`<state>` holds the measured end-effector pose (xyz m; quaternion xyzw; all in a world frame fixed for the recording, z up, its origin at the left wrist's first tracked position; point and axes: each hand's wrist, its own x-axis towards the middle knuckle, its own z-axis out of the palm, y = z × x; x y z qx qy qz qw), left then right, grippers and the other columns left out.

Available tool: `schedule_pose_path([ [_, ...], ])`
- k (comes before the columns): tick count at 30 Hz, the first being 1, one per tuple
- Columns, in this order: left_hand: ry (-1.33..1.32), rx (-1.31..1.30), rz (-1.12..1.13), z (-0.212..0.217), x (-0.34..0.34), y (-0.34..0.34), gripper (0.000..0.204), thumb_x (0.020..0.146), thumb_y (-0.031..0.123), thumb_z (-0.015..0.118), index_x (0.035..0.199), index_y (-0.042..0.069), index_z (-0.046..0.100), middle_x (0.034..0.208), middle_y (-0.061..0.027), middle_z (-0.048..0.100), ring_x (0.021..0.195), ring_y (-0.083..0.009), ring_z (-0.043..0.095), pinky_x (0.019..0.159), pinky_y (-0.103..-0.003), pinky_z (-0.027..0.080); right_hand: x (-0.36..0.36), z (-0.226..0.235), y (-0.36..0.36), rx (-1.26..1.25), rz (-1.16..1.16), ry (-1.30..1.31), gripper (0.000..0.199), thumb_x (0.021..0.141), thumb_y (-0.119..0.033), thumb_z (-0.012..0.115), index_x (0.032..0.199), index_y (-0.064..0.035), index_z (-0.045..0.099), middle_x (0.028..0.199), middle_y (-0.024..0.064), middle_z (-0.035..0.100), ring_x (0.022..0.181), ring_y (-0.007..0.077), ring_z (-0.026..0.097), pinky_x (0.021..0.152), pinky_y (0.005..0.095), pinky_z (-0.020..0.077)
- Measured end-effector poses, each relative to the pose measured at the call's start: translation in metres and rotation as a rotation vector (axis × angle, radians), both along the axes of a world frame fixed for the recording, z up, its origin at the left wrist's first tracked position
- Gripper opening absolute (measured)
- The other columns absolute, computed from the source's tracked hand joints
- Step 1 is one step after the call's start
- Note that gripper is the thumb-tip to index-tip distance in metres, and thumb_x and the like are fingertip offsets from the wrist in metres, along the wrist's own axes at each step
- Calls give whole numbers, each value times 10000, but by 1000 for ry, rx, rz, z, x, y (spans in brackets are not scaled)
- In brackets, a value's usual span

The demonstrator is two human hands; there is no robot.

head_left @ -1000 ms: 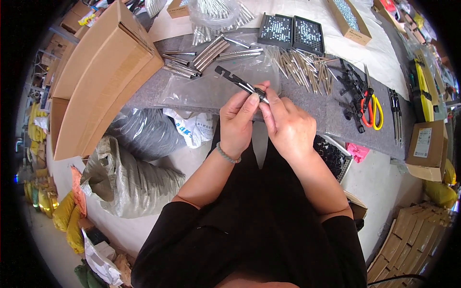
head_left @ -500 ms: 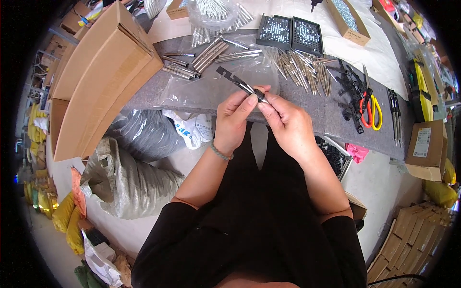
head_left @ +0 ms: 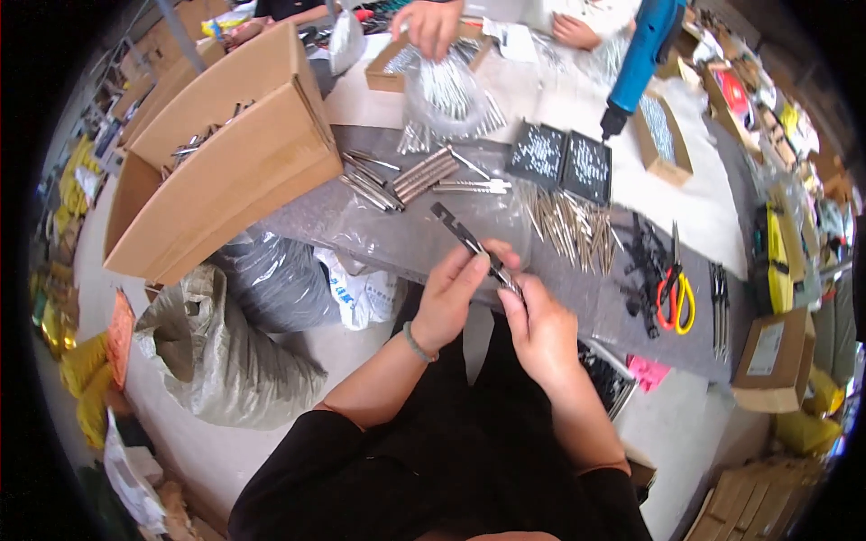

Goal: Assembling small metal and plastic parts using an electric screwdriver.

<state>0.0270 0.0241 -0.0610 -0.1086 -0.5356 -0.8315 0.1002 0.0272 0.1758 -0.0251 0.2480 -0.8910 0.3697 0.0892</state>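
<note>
In front of my chest, above the table's near edge, I hold a black plastic hanger with a notched, hook-like end and a slim metal drill bit along it. My left hand pinches its middle between thumb and fingers. Lower down, my right hand grips the other end, its thumb along the bit; the fingers partly hide that end. Just beyond lie fluted metal bits on a clear plastic bag. Pointed metal rods are heaped to the right.
A large carton with metal pieces stands left. Black hangers, scissors and two black trays lie right and behind. A blue power screwdriver hangs above. Another person's hand reaches over a bag of rods.
The view has tilted up, showing co-workers' hands and the screwdriver. My right hand has slid down and away from my left, exposing more of the bit. Both hands still hold the piece.
</note>
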Motion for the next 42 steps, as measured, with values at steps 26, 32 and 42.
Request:
schedule_pose_path([
  [26,240,-729,366,-1,-15,-1,285,889,136,533,1135,-6,565,1203,-173,555,1093,-303,544,946,-365,404,-60,3,98,1,-460,395,273,830,-48,550,1096,15,549,960,212,559,901,371,559,760,423,458],
  [32,474,-1158,591,-21,-48,-13,236,795,136,645,990,11,596,1093,-154,572,998,-343,543,864,-425,437,-101,-61,321,708,-1005,389,295,826,-117,490,1086,-16,587,1016,202,600,941,361,582,833,448,467],
  [42,384,-1081,626,-26,-38,-22,254,788,138,651,999,11,588,1063,-140,574,982,-340,544,899,-439,427,-80,-39,184,187,-692,512,286,856,-59,541,1138,-15,565,981,160,602,898,332,570,777,420,438],
])
